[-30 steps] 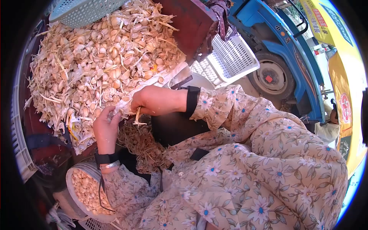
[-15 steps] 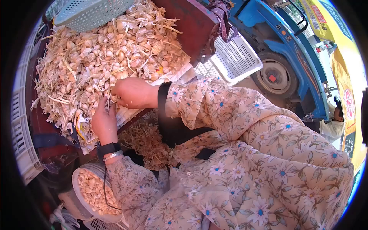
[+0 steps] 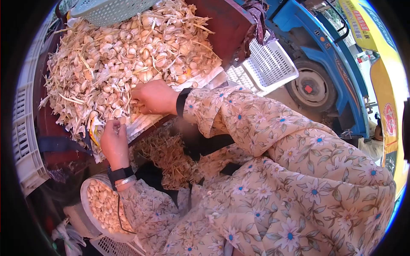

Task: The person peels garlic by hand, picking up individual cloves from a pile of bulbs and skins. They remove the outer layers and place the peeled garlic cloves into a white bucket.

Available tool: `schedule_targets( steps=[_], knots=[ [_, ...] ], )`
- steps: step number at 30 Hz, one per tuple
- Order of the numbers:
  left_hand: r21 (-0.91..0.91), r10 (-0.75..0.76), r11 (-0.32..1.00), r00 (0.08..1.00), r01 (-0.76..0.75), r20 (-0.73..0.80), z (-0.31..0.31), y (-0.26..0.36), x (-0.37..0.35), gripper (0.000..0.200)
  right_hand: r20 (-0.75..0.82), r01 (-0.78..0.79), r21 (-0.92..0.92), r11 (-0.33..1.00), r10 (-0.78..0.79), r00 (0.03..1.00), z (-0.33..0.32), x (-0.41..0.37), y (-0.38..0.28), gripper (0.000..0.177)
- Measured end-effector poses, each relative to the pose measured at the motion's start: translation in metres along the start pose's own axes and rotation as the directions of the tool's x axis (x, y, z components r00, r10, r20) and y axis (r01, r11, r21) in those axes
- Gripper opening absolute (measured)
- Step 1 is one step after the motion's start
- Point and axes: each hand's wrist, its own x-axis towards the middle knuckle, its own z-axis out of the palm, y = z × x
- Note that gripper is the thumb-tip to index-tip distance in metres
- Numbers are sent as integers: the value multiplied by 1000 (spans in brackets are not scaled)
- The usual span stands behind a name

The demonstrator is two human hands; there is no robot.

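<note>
Blue vehicle [image 3: 331, 53] stands at right; pale wheel [image 3: 317, 97], red hub centre [image 3: 308, 88]. Yellow lettered banner [image 3: 378, 81] beyond. Crumpled plastic bag [image 3: 69, 240], lower left.

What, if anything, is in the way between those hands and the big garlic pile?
Nothing visible is. The right hand is at the near edge of the garlic pile, and the left hand is close beside that same edge.

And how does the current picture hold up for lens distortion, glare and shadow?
Head view: strong fisheye, the crate at far left bowed, dark rounded border with blue fringing. Head view: glare pales the yellow banner's outer edge. Head view: deep shadow below the right sleeve; the garlic heap is brightly lit.
</note>
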Motion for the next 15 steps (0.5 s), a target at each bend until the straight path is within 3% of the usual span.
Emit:
schedule_targets(
  steps=[2, 5, 6, 8, 11, 15],
  knots=[
    [-57, -15, 998, 1000, 14, -22, -1, -1, -2, 15, -55, -27, 56, 998, 30, 998, -1, -3, 4, 32],
    [-330, 7, 943, 995, -39, -99, 6, -3, -3, 15, -152, -72, 203, 977, 104, 983, -5, -2, 6, 32],
    [-541, -121, 831, 992, 127, 48, 7, 1, -4, 15, -123, -75, 295, 953, 116, 986, -8, -2, 5, 30],
    [-776, -249, 428, 886, 463, 391, 8, 14, -7, 15, -63, -82, 469, 879, 127, 990, -15, -1, 7, 24],
    [-743, -209, 517, 904, 426, 373, 23, 31, -11, 16, -123, -37, 381, 924, 90, 988, -11, -3, 13, 18],
    [-577, -151, 773, 960, 264, 237, 25, 18, -10, 17, -220, -26, 369, 929, 114, 969, -13, -8, 14, 16]
  ],
)
